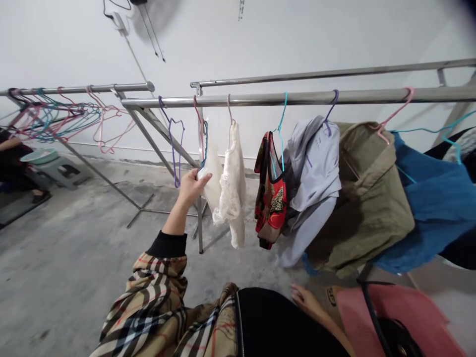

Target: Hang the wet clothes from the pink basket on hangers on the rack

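My left hand (192, 185) is closed on the edge of a thin white garment (210, 181) with a blue trim, its thumb on the near side and the other fingers partly hidden. That garment hangs from a red hanger (198, 116) on the metal rail. Just right of it is a cream lace garment (232, 193) on a pinkish hanger, and to the left a bare purple hanger (180, 148). Low in front of my body, my right hand (304, 298) hangs with loosely spread fingers and nothing visible in it.
Along the rail (253, 100) hang a red patterned top (273, 198), a grey garment (316, 163), an olive garment (372, 208) and a blue garment (435, 198). Bunched hangers (70, 119) are on the left rack. A person (15, 158) sits far left. A pink bag (405, 307) stands lower right.
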Tool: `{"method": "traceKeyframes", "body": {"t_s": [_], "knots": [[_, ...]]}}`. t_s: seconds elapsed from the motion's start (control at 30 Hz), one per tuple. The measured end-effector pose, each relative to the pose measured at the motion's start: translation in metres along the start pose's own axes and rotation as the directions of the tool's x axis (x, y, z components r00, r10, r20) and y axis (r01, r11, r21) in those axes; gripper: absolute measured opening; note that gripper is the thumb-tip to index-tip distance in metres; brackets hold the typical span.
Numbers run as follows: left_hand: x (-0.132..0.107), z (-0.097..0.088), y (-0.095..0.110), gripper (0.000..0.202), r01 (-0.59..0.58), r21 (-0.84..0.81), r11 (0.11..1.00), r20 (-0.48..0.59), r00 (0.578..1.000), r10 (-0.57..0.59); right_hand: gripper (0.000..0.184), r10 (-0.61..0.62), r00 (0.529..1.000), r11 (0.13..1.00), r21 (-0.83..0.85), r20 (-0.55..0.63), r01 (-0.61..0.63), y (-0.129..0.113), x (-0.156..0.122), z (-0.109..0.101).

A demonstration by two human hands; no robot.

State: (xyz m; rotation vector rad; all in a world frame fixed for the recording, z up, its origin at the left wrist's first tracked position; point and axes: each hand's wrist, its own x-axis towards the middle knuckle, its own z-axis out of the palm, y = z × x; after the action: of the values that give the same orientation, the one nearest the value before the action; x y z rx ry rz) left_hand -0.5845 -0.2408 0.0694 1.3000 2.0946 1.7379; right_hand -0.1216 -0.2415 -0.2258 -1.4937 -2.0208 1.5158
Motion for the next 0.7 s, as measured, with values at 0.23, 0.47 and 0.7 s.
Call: {"method": "traceKeyframes", "body": {"t_s": [0.23,0.47,0.7], "knots": [[-0.025,0.008,-0.022,0.053,-0.209,0.409,0.888,-0.386,0.842,0.377,0.030,-0.004,1.000,1.000,0.006,0.023,0.004,-0.015,-0.005,0.001],[-0.047,0.013,-0.052,0.033,-0.338,0.451,0.826,-0.450,0.713,0.537,0.038,-0.006,0.996,1.000,0.008,0.084,0.005,-0.022,-0.007,0.002],[-0.084,0.033,-0.066,0.019,-0.014,0.258,0.966,-0.170,0.984,0.059,0.031,-0.001,0.998,1.000,-0.005,0.056,0.001,-0.025,-0.006,0.001]]}}
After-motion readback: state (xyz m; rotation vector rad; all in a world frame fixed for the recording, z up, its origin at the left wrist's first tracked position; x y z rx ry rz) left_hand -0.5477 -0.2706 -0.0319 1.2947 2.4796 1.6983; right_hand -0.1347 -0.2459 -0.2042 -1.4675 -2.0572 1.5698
